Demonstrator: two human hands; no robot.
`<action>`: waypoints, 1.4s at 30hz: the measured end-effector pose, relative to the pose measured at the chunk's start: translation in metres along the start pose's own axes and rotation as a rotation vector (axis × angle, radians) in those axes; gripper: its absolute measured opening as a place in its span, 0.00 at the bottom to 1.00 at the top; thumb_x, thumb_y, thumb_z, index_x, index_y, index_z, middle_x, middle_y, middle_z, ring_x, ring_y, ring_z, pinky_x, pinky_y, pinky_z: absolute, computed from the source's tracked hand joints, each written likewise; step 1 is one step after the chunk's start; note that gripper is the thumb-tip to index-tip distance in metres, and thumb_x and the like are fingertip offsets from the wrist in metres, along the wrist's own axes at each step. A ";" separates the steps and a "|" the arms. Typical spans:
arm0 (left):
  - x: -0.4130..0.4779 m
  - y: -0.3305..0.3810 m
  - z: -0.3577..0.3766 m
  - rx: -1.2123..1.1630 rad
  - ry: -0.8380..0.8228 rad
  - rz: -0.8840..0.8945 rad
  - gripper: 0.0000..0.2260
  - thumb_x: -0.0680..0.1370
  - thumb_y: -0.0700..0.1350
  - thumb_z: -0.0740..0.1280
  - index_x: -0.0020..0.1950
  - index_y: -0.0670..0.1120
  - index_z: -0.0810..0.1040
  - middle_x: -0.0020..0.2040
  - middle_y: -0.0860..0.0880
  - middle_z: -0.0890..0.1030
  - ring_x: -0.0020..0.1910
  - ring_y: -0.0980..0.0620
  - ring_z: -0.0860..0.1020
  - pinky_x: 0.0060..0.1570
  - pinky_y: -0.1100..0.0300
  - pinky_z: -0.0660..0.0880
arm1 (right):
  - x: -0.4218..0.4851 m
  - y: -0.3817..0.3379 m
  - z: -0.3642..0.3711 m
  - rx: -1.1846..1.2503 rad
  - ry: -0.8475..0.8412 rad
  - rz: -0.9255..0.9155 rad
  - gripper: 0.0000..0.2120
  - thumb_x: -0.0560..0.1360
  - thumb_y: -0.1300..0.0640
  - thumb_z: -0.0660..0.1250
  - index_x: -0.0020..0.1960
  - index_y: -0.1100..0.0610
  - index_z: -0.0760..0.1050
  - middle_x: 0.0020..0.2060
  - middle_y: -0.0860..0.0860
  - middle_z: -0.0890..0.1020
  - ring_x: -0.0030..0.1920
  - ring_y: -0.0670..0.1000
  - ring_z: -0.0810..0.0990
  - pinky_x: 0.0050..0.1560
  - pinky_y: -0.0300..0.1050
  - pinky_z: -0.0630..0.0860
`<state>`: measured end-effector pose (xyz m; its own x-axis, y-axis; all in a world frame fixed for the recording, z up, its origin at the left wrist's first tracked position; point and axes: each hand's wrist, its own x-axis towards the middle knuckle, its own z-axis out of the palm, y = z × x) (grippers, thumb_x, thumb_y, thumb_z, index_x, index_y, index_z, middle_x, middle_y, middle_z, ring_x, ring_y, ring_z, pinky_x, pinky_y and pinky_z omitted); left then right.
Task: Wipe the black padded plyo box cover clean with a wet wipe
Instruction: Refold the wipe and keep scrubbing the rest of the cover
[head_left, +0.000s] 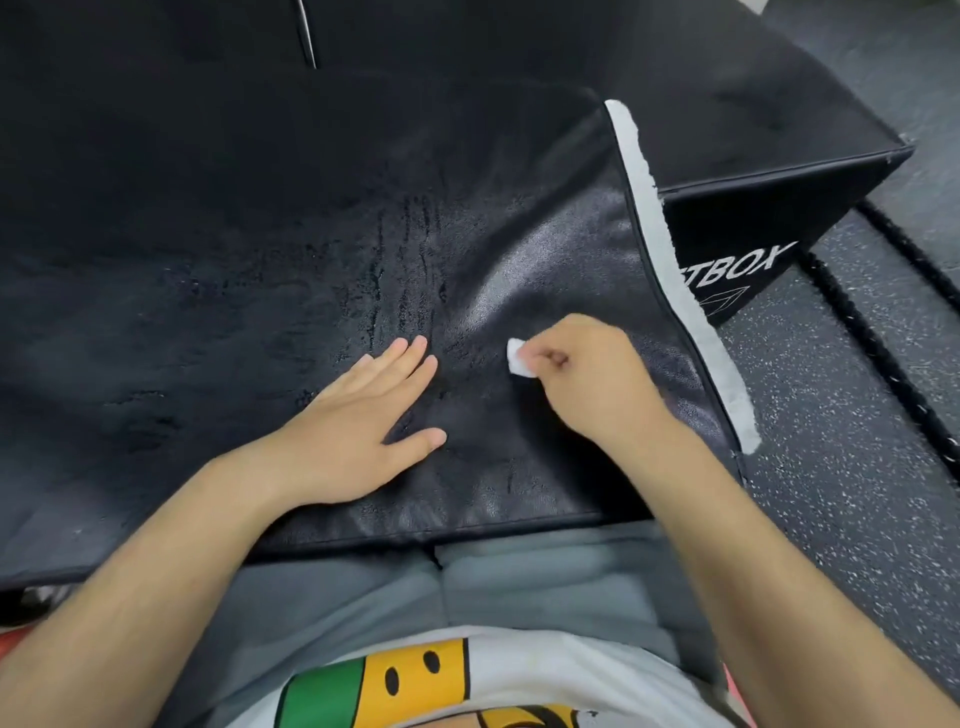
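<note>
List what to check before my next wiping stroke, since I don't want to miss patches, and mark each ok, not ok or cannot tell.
1. Grip on the wet wipe: ok, the right hand pinches it.
2. Wipe pressed onto the black cover: cannot tell.
3. Cover steadied: ok, the left hand lies flat on it.
4. Leftward path free: not ok, the left hand lies beside the wipe.
5. Whole cover wetted: not ok, wet streaks show only in patches.
</note>
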<state>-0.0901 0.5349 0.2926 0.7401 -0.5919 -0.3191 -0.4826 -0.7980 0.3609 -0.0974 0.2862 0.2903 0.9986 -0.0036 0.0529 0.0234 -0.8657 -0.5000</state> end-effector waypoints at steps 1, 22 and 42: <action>-0.001 0.002 -0.001 -0.003 -0.005 -0.005 0.35 0.81 0.65 0.51 0.81 0.54 0.38 0.78 0.61 0.31 0.74 0.64 0.29 0.74 0.64 0.32 | 0.000 0.001 -0.001 -0.002 0.022 0.021 0.08 0.77 0.60 0.67 0.40 0.56 0.82 0.40 0.53 0.77 0.41 0.54 0.77 0.47 0.51 0.74; -0.018 0.012 0.009 -0.008 -0.164 0.042 0.31 0.83 0.59 0.50 0.79 0.58 0.34 0.75 0.59 0.25 0.71 0.64 0.24 0.75 0.62 0.32 | -0.036 -0.001 0.000 0.115 -0.014 -0.128 0.08 0.75 0.65 0.69 0.42 0.55 0.84 0.40 0.48 0.79 0.41 0.41 0.74 0.44 0.32 0.70; -0.029 -0.018 -0.021 -0.077 -0.002 0.162 0.26 0.80 0.57 0.62 0.77 0.64 0.59 0.79 0.66 0.47 0.75 0.72 0.38 0.71 0.72 0.33 | -0.078 -0.011 -0.043 0.160 -0.471 -0.345 0.13 0.73 0.69 0.70 0.45 0.52 0.86 0.43 0.42 0.80 0.45 0.40 0.79 0.45 0.27 0.68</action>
<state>-0.0933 0.5686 0.3139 0.6544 -0.7126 -0.2530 -0.5584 -0.6810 0.4738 -0.1771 0.2742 0.3287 0.8446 0.5180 -0.1352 0.3204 -0.6914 -0.6476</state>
